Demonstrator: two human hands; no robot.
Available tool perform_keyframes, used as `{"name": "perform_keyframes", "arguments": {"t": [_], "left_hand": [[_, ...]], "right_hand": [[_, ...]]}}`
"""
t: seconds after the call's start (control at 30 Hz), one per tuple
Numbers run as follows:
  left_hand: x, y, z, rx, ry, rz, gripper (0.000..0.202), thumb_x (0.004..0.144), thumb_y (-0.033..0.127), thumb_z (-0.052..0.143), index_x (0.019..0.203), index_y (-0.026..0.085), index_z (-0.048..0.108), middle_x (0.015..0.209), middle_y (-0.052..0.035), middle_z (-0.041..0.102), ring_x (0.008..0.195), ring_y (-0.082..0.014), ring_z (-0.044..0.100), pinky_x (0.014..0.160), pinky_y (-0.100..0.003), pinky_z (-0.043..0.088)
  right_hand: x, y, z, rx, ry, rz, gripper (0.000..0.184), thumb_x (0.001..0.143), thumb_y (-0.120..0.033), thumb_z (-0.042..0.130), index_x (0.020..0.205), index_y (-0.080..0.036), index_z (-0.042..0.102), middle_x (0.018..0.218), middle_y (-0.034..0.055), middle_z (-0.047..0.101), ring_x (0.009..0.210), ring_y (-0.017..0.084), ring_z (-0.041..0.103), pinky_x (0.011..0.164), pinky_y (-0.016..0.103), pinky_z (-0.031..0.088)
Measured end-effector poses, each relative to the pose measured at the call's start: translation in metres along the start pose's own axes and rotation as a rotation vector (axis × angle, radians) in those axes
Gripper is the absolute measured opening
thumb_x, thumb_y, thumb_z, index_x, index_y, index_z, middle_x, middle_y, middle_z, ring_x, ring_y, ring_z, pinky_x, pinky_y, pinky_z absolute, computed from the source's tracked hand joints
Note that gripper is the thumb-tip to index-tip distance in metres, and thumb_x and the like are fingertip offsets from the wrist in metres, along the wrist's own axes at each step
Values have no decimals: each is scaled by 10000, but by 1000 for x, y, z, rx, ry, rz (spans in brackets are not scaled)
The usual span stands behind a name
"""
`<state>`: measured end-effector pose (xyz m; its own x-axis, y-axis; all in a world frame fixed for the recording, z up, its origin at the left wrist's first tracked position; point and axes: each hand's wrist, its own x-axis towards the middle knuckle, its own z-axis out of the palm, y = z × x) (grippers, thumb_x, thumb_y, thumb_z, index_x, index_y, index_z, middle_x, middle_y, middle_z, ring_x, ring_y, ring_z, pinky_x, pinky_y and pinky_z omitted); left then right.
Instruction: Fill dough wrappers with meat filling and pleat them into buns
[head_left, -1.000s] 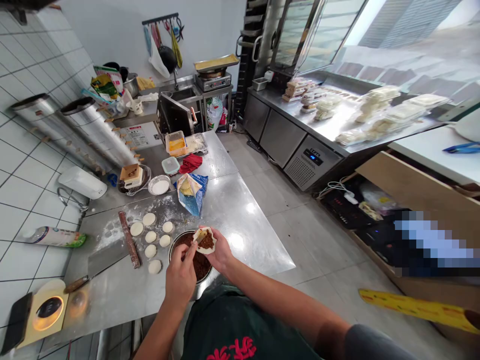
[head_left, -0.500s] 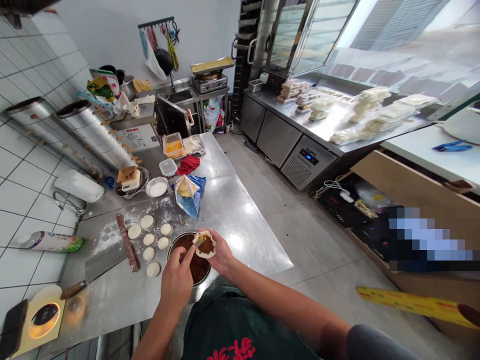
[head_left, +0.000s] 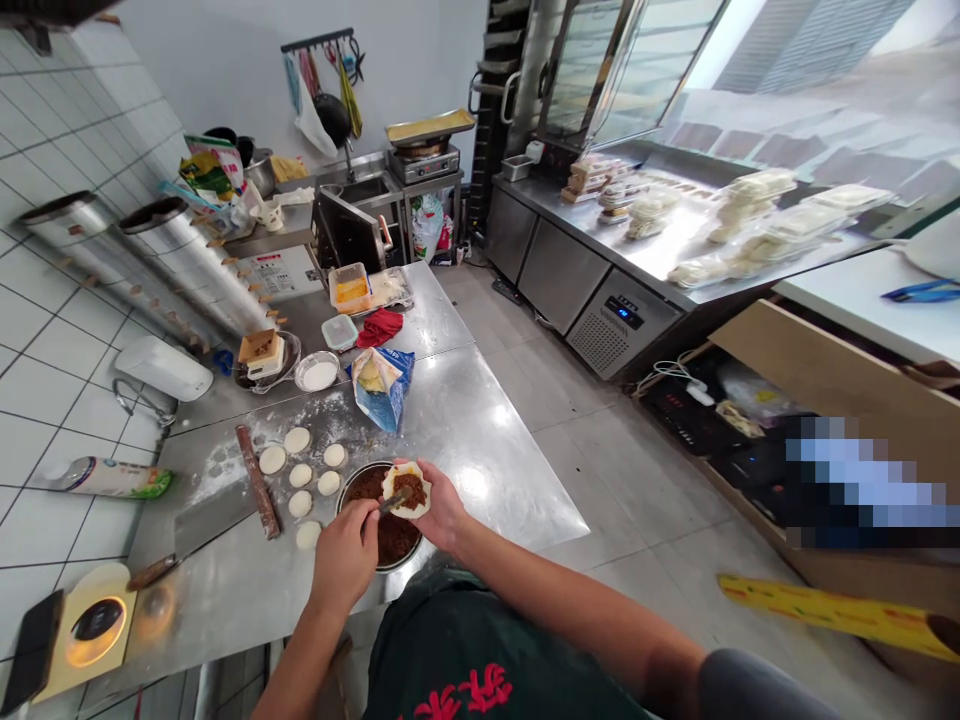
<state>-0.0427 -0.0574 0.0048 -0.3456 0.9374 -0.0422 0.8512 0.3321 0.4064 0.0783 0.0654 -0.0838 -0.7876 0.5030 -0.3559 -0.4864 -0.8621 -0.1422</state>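
My right hand (head_left: pixel 442 512) cups a round dough wrapper (head_left: pixel 421 476) with a mound of reddish-brown crumbly filling (head_left: pixel 409 489) on it. Between the fingers and thumb of my left hand (head_left: pixel 346 552) is a small, thin filling spatula (head_left: pixel 390 503), its tip touching that filling. Both hands are over a metal bowl (head_left: pixel 341 497) of the same dark filling, partly covered by them. Several flattened dough rounds (head_left: pixel 301 475) lie left of the bowl, beside a rolling pin (head_left: pixel 257 482).
On the steel table (head_left: pixel 510 470) lie a cleaver (head_left: pixel 214 525), an open blue bag (head_left: pixel 386 390), a bowl of white powder (head_left: pixel 317 372), a red cloth (head_left: pixel 380 327) and a kitchen scale (head_left: pixel 266 360). A bottle (head_left: pixel 120 478) lies by the tiled wall. Packed boxes stand on the far counter (head_left: pixel 517 200).
My left hand has drawn back slightly to the left and lower, and the spatula now shows against the filling. The wrapper stays in my right hand, turned a little. The whole view has shifted slightly.
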Motion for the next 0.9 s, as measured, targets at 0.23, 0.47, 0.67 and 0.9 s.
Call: {"name": "perform_keyframes", "arguments": {"t": [0.23,0.47,0.67,0.9], "left_hand": [[-13,-11,13,216,241,157,407,1023,155,426,1382,224,607,1132,-69,774,1054,-214,726,906,-352,569],[-13,-9,24,408,273,231,449,972,77,493,1388,204,608,1044,-66,760,928,-206,718,831,-339,560],[-12,-13,31,501,330,239,504,940,36,508,1414,182,594,1027,-76,748,908,-209,695,848,-341,543],[-10,-11,30,543,332,277,503,944,37,532,1421,187,585,1049,-52,744,909,-190,686,850,-332,551]], "right_hand": [[-4,-2,4,19,83,-34,343,990,-427,528,1126,-158,691,995,100,757,892,252,706,831,427,598],[-5,-1,11,0,57,-25,358,1012,-435,485,1132,-172,697,996,95,759,877,238,704,793,375,587],[-5,0,10,1,88,-21,358,1002,-429,510,1134,-158,704,1017,108,764,908,253,713,834,396,589],[-6,0,9,2,86,-28,357,991,-437,534,1124,-154,707,1016,110,765,895,254,713,838,403,592]]}}
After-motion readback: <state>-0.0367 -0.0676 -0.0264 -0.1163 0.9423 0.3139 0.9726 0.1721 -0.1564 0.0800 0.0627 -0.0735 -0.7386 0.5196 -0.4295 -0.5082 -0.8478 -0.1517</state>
